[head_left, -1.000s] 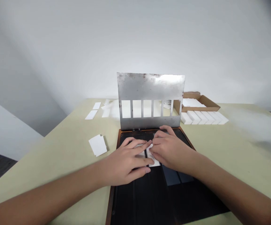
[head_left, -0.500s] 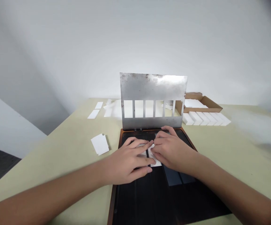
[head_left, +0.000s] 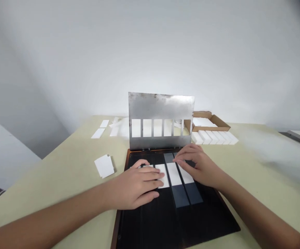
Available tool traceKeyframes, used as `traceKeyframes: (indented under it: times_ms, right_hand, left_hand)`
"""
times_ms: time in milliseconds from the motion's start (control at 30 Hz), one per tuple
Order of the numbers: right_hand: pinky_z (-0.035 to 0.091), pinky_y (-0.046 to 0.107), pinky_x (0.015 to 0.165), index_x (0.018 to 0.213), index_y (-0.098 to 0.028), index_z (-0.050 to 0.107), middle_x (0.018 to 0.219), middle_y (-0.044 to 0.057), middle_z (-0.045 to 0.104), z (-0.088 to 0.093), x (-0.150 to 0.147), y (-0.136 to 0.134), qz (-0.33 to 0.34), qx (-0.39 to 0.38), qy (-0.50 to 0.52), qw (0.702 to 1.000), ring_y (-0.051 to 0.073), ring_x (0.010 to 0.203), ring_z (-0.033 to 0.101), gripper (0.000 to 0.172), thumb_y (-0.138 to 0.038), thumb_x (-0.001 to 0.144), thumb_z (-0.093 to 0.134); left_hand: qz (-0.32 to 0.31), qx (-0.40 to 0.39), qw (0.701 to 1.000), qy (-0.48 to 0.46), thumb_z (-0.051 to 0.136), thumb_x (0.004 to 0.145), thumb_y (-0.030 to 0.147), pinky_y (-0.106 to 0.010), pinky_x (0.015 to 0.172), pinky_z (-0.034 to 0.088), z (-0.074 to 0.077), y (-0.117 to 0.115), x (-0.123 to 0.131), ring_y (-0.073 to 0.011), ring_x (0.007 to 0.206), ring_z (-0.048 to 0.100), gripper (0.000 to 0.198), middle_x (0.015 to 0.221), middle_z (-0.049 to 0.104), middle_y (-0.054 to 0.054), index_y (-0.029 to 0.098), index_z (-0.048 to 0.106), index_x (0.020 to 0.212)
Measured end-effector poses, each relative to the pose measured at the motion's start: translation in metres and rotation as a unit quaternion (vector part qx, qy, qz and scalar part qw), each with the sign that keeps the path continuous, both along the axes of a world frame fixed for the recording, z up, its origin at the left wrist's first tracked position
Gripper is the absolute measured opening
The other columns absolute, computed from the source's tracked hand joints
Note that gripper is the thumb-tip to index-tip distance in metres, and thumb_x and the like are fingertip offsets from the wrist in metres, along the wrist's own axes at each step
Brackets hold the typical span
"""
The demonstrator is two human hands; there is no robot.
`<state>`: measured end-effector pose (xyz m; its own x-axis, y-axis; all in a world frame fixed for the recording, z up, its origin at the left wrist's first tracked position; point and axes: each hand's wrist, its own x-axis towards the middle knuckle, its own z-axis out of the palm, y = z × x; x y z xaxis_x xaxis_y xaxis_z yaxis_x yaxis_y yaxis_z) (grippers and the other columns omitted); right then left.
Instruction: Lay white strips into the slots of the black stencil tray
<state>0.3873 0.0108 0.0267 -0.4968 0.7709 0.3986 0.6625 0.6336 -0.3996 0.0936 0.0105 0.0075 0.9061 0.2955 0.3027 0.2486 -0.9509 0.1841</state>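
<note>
White cards (head_left: 174, 174) (side by side) on tray (head_left: 165, 221)

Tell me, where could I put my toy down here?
Bare table lies right of the black board, nearer than the white blocks. More lies left, by the cards. The board's near half is bare too. Its far end is crowded: left hand, right hand, white strips.

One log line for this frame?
left hand: flat on left white strip | right hand: fingertips on right white strip | stencil plate: upright
</note>
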Motion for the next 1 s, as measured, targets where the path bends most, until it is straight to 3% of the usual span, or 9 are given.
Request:
traceKeyframes:
  times_ms: [133,267,433,567,733,1000]
  right_hand:
    - [0.039,0.049,0.102,0.100,-0.025,0.078,0.107,0.002,0.078,-0.030,0.005,0.006,-0.023,0.051,0.018,0.998,0.026,0.109,0.060,0.018,-0.023,0.102,0.060]
    - [0.038,0.050,0.105,0.102,-0.024,0.078,0.106,0.002,0.079,-0.035,0.001,0.001,-0.019,0.064,0.027,0.997,0.027,0.110,0.058,0.017,-0.022,0.100,0.061]
    - [0.037,0.050,0.107,0.110,-0.024,0.076,0.109,0.003,0.078,-0.034,0.005,-0.003,-0.030,0.057,0.026,0.998,0.026,0.111,0.057,0.020,-0.022,0.101,0.058]
    - [0.033,0.050,0.111,0.126,-0.025,0.071,0.119,0.003,0.076,-0.032,0.011,-0.004,0.002,0.038,0.010,0.999,0.027,0.117,0.056,0.034,-0.035,0.094,0.070]
    - [0.026,0.055,0.116,0.137,-0.022,0.065,0.125,0.006,0.074,-0.027,0.016,-0.005,0.043,0.005,-0.020,0.999,0.030,0.121,0.054,0.058,-0.047,0.086,0.078]
    - [0.020,0.055,0.120,0.136,-0.025,0.067,0.117,0.005,0.077,-0.025,0.020,-0.006,0.037,-0.023,-0.050,0.998,0.029,0.123,0.057,0.058,-0.053,0.087,0.077]
  left_hand:
    - [0.022,0.003,1.000,0.007,0.050,0.108,0.026,-0.040,0.112,0.031,0.010,-0.002,0.013,-0.0189,0.108,0.072,0.022,0.118,0.078,-0.002,0.025,0.068,0.122]
    - [0.099,0.025,0.995,0.009,0.042,0.109,0.023,-0.044,0.103,0.035,0.015,-0.002,0.038,-0.0171,0.075,0.066,0.026,0.086,0.075,0.000,0.023,0.065,0.120]
    - [0.139,0.042,0.989,-0.034,0.048,0.107,0.029,-0.045,0.096,0.035,0.003,-0.002,0.052,-0.0246,0.100,0.063,0.022,0.107,0.072,-0.006,0.021,0.065,0.119]
    - [0.093,0.058,0.991,-0.071,0.055,0.103,0.022,-0.045,0.095,0.035,-0.003,-0.003,0.047,-0.0246,0.100,0.060,0.015,0.109,0.070,-0.007,0.020,0.067,0.112]
    - [-0.065,0.083,0.994,-0.036,0.060,0.101,0.027,-0.036,0.069,0.036,-0.004,-0.003,0.045,-0.0195,0.070,0.049,0.018,0.079,0.060,-0.003,0.017,0.070,0.113]
    - [-0.074,0.064,0.995,-0.024,0.062,0.101,0.032,-0.035,0.067,0.039,-0.006,-0.003,0.044,-0.0192,0.066,0.047,0.022,0.076,0.058,-0.002,0.017,0.071,0.114]
